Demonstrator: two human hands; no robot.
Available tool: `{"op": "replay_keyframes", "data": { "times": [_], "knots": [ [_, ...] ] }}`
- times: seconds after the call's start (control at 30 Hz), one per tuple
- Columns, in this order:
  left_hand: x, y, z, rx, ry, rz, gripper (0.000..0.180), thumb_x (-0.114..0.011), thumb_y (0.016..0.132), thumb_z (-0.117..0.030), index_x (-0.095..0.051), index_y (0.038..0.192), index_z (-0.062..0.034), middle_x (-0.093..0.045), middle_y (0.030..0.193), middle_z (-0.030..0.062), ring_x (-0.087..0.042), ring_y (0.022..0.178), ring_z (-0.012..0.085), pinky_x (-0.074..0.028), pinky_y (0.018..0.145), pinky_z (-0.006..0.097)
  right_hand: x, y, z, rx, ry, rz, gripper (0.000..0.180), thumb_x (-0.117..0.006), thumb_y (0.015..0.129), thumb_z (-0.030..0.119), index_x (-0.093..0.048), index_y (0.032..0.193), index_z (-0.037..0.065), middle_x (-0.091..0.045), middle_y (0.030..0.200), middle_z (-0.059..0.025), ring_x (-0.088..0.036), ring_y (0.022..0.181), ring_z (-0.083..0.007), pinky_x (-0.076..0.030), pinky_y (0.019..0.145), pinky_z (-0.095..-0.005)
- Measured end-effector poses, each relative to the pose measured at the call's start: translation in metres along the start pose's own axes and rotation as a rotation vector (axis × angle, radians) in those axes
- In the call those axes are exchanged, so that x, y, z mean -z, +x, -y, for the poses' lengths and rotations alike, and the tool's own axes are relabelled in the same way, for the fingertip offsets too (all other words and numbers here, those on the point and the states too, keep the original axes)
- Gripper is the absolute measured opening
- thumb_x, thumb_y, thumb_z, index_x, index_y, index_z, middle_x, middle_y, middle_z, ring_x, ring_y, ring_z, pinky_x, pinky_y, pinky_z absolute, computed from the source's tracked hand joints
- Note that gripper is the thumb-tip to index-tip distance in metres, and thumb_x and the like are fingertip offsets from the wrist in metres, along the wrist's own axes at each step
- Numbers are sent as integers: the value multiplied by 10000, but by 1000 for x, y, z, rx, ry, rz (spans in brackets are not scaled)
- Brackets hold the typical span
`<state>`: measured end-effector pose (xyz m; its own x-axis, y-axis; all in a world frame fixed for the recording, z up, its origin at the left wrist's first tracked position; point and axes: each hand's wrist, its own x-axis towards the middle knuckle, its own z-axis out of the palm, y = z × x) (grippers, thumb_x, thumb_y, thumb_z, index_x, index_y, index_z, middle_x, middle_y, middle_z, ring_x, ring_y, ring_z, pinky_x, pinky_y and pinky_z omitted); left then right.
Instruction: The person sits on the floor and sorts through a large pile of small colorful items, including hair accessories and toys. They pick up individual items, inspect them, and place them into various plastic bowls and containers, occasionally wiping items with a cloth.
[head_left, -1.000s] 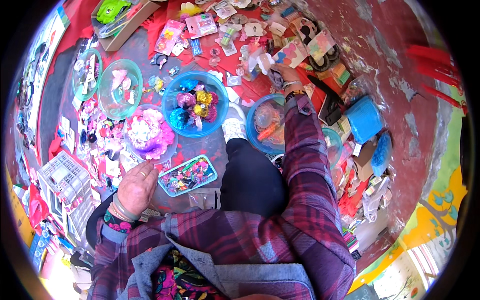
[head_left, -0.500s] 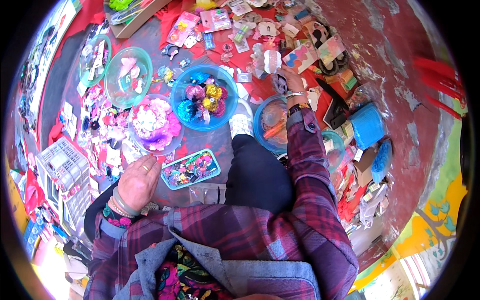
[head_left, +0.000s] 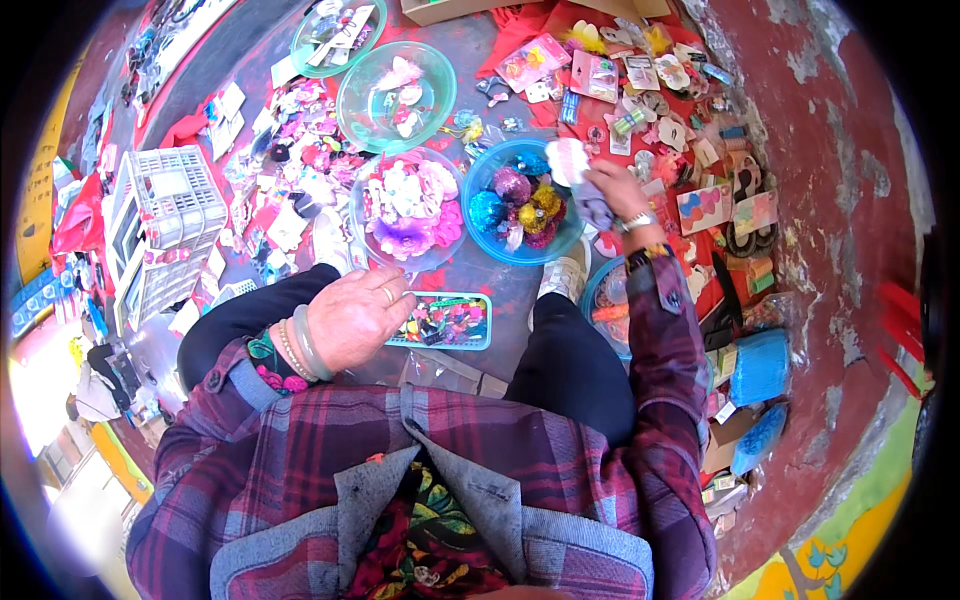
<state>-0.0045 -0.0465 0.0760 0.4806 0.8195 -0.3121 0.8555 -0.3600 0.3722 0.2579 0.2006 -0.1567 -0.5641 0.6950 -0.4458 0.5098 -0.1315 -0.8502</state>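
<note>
My right hand (head_left: 618,192) is closed on a greyish-purple cloth piece (head_left: 592,207) with a white scalloped card (head_left: 568,162). The held piece is over the right rim of a blue bowl (head_left: 490,235) of shiny tinsel balls in blue, pink and gold. My left hand (head_left: 352,315) hovers palm down with its fingers loosely stretched out, holding nothing I can see. Its fingertips are beside the left end of a pale green tray (head_left: 489,322) of small colourful pieces. Just beyond that hand stands a clear bowl (head_left: 362,225) of pink and white hair ornaments.
A green bowl (head_left: 345,125) and a smaller green bowl (head_left: 310,68) stand further off. Loose trinkets (head_left: 300,150) lie at left, beside a grey plastic crate (head_left: 180,200). Packaged accessories (head_left: 592,75) cover red cloth at right. Another blue bowl (head_left: 597,290) is partly behind my right sleeve.
My right hand has carried the cloth piece and card leftward to the tinsel-ball bowl. My left hand has moved right, towards the tray. The whole view has turned and shifted.
</note>
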Motion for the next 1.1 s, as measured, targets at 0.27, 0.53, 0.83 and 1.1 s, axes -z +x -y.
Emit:
{"op": "replay_keyframes", "data": {
  "times": [0.27, 0.53, 0.83, 1.1],
  "knots": [
    [2, -9, 1, -18, -49, -44, 304, -535, 676, -117, -563, 954, 3, -565, 988, 126, -537, 963, 251, -436, 770, 329, -99, 72, 88, 248, -203, 378, 231, -570, 742, 251, -595, 808, 31, -596, 699, -108, -551, 634, -212, -441, 610, -320],
    [0, -31, 13, 25, -47, -73, 291, -528, 677, -125, -563, 935, 7, -566, 968, 125, -539, 956, 244, -440, 766, 326, -121, 76, 100, -8, 327, 435, 150, -568, 824, 150, -626, 879, 23, -621, 777, -8, -553, 670, -87, -437, 635, -215],
    [9, -52, 10, 15, -38, -141, 280, -525, 686, -137, -577, 921, 6, -581, 941, 132, -551, 950, 249, -444, 763, 320, -146, 118, 138, 113, -32, 470, 171, -554, 813, 180, -619, 830, 23, -618, 760, -12, -536, 670, -96, -422, 645, -215],
    [10, -52, 10, -46, -61, -162, 309, -541, 693, -171, -581, 927, 27, -578, 948, 143, -541, 966, 259, -435, 785, 338, -222, 249, 202, 179, -127, 281, 429, -522, 753, 402, -599, 1008, 67, -594, 1034, -132, -563, 958, -286, -431, 806, -357]
  ]
}}
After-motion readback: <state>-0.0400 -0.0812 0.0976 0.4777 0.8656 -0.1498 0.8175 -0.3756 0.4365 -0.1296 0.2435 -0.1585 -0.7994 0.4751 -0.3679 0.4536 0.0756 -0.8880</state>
